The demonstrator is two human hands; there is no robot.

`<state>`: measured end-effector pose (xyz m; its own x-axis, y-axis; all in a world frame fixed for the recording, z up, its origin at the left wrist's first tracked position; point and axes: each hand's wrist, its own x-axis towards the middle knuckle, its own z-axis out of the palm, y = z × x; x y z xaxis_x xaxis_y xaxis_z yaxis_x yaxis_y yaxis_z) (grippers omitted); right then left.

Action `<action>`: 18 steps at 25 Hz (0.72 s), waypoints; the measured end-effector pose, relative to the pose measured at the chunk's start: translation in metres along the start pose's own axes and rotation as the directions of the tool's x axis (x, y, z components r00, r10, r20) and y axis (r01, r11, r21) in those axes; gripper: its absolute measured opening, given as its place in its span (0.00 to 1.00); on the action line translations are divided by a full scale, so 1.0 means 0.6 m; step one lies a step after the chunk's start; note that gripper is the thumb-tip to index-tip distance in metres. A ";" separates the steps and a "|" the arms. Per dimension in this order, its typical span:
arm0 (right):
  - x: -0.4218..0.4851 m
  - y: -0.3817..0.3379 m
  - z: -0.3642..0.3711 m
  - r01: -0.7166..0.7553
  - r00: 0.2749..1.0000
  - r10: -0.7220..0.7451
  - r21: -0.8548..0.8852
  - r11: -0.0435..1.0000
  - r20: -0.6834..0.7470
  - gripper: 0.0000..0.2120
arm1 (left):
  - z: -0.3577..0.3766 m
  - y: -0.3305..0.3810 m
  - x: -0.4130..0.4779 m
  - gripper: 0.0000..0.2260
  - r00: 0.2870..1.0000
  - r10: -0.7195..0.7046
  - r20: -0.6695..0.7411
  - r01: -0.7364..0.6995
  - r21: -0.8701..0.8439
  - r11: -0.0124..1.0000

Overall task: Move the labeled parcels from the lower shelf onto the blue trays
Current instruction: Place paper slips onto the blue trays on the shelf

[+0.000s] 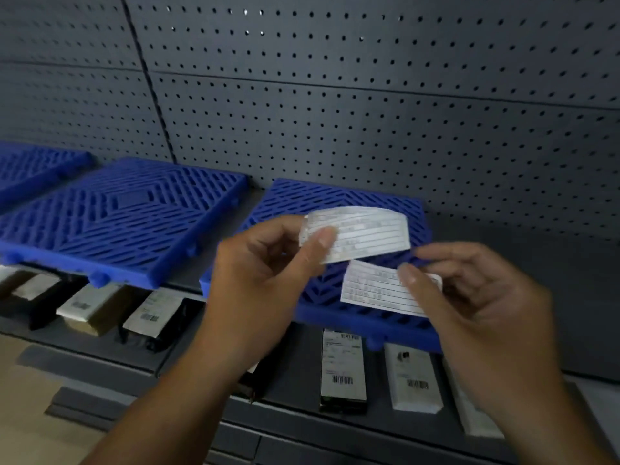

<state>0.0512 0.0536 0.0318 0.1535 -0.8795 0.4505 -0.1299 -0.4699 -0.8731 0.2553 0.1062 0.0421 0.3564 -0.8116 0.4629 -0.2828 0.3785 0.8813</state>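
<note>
My left hand [265,273] pinches a white printed paper slip [365,233] by its left end, held up in front of the right blue tray [339,196]. My right hand [476,297] pinches a second white slip [375,290] just below the first. Two more blue slatted trays [124,209] [30,166] lie on the upper shelf to the left, with nothing on them. On the lower shelf lie labeled parcels: a black one [342,370] and a white one [412,380] under the right tray, and several others [90,310] at the left.
A dark grey pegboard wall [369,95] backs the shelves. Another white parcel [469,414] lies at the lower shelf's right end, partly behind my right arm. Light flooring [30,414] shows at the bottom left.
</note>
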 end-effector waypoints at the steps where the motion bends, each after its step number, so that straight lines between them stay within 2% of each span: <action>1: -0.003 0.002 0.007 -0.016 1.000 0.016 -0.038 0.999 0.000 0.04 | -0.016 -0.003 0.005 0.04 1.000 0.003 -0.004 -0.003 0.022 1.000; 6: -0.001 0.008 0.037 0.004 0.999 0.001 -0.152 0.988 0.032 0.04 | -0.046 0.001 0.009 0.04 1.000 0.000 0.031 -0.001 0.031 1.000; 11: 0.023 0.041 0.055 -0.029 0.998 0.043 -0.272 0.962 0.046 0.04 | -0.059 0.002 -0.003 0.04 1.000 -0.011 0.008 0.010 0.071 0.997; 18: 0.019 0.063 0.066 0.016 0.995 0.026 -0.423 0.906 0.092 0.04 | -0.068 0.008 -0.006 0.07 1.000 -0.004 0.007 0.003 0.101 0.995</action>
<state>0.0867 0.0286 -0.0036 0.2396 -0.8807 0.4087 -0.5294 -0.4714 -0.7054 0.2892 0.1291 0.0483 0.3514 -0.8161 0.4589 -0.3702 0.3290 0.8687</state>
